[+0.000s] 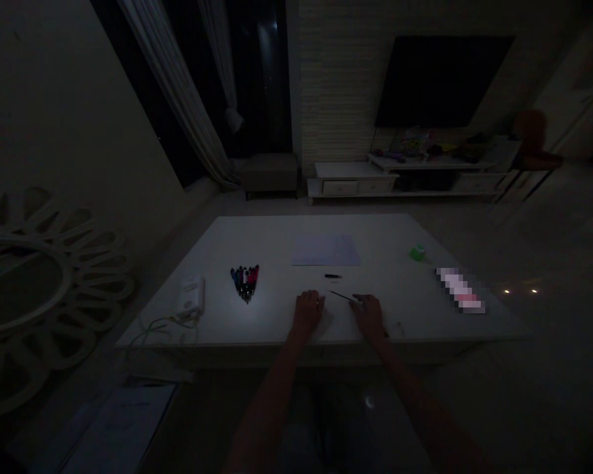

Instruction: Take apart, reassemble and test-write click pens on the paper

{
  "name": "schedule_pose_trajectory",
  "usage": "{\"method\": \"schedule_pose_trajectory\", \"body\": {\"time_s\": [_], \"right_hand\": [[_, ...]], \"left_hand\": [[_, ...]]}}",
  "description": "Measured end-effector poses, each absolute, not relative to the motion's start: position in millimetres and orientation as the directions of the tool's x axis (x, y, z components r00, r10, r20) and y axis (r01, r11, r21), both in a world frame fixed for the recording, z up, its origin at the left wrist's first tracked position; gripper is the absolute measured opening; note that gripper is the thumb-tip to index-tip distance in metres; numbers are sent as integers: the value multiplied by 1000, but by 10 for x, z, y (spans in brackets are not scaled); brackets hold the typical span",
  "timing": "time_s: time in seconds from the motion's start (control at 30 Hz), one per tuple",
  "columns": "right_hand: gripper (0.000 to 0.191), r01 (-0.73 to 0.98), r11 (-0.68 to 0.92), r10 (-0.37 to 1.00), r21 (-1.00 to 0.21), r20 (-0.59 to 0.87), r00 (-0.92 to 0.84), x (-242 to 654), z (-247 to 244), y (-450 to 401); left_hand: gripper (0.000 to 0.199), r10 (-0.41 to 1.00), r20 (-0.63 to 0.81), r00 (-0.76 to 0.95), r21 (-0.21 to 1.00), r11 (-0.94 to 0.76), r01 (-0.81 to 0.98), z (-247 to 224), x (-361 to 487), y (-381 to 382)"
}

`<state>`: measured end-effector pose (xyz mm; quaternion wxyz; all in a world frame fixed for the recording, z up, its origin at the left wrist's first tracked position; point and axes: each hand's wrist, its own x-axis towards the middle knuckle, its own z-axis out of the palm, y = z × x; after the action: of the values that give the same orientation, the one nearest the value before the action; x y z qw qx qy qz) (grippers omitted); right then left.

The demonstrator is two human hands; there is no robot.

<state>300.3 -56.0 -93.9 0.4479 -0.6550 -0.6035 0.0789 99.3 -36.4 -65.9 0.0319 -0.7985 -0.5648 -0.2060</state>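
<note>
In the dim head view, my right hand (368,317) is closed on one end of a thin dark rod that looks like a pen refill (342,295); its other end points left, towards my left hand (307,311). That left hand rests on the white table with its fingers curled in; whatever is in them is hidden. Beyond both hands lies a short black pen barrel (333,276), with a tiny thin piece (333,282) just below it. Left of my hands, several pens (245,280) lie side by side in a wedge-shaped group.
Paper sheets (325,250) lie mid-table (271,322). A white box-shaped device (191,295) with cables stands at the left. At the right are a small green object (418,253) and a pixelated flat item (459,290). A small clear piece (400,328) lies near my right wrist.
</note>
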Motion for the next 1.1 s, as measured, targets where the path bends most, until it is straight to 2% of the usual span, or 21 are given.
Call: {"method": "schedule_pose_trajectory", "body": {"time_s": [0.13,0.3,0.43,0.57,0.9,1.1], "right_hand": [[20,827,68,891,-558,407,202,3085,-893,-455],[13,882,104,920,-459,382,90,3073,-814,-358],[15,852,117,943,-510,327,66,3080,-710,-368],[15,833,194,956,-519,291,-41,3048,-596,-412],[12,821,332,914,-464,371,-160,3014,-493,-321],[11,711,392,902,-584,395,-173,2876,-460,-285]], "left_hand": [[23,900,344,268,183,-344,921,-650,992,-368],[14,911,304,280,187,-345,920,-674,977,-342],[12,912,298,283,191,-348,918,-679,979,-327],[12,915,289,281,192,-343,920,-670,990,-330],[15,910,272,314,149,-362,920,-629,983,-352],[17,890,268,369,114,-410,905,-604,990,-368]]}}
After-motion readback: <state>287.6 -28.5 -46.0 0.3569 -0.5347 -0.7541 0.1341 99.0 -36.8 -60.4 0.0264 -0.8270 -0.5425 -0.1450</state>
